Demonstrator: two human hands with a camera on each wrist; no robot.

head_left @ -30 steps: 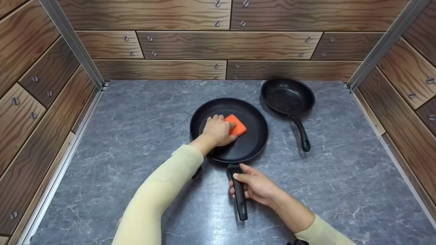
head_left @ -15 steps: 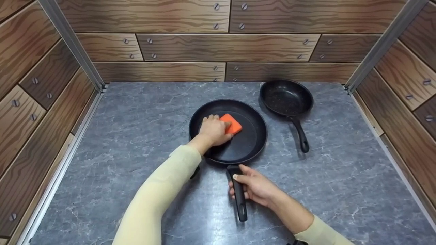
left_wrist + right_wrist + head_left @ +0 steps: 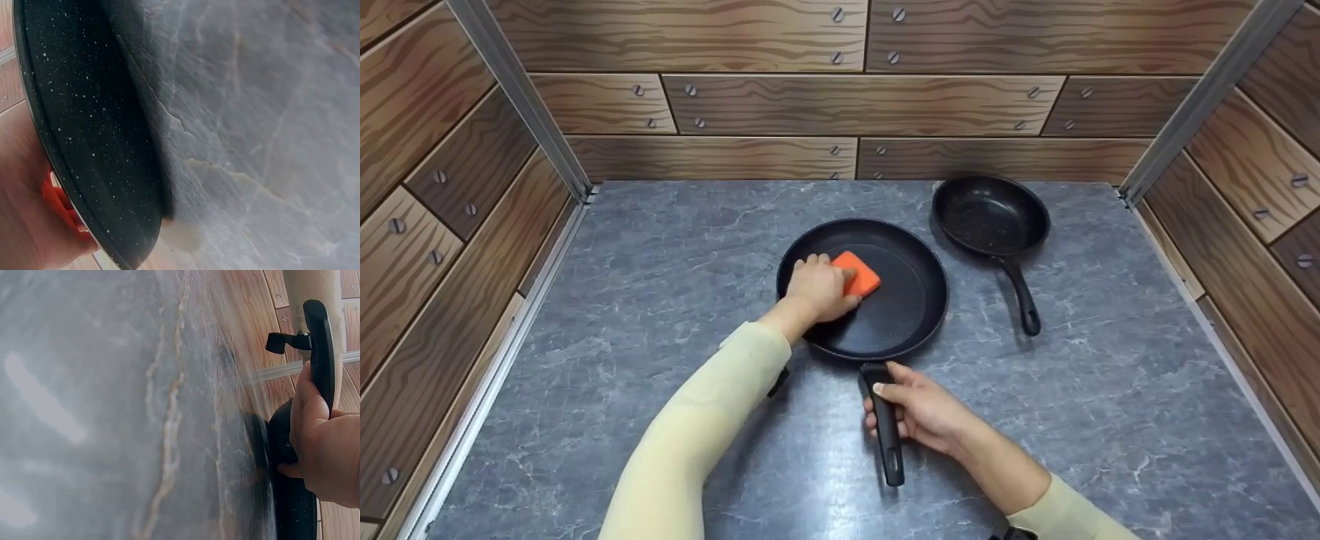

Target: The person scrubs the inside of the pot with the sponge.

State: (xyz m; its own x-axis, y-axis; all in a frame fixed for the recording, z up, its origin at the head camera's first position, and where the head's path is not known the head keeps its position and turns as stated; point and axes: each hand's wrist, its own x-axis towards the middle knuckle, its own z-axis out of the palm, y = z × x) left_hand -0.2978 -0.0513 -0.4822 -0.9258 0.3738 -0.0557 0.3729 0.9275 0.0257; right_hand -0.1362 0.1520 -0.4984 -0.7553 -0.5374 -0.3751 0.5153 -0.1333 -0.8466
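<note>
Left hand [image 3: 819, 291]: fingers and thumb appear to grasp the orange sponge [image 3: 862, 276]; the rim partly hides them in the left wrist view, so exact fingertip placement cannot be confirmed. The sponge lies inside the large black pan [image 3: 904, 304], left of its centre, against the base. The pan stands on the marbled grey tabletop [image 3: 660, 255], its handle [image 3: 891, 450] toward the person. Right hand [image 3: 934, 412]: fingers wrapped round that handle, thumb on top. Far right: smaller black pan [image 3: 990, 214], untouched, beside the large one.
</note>
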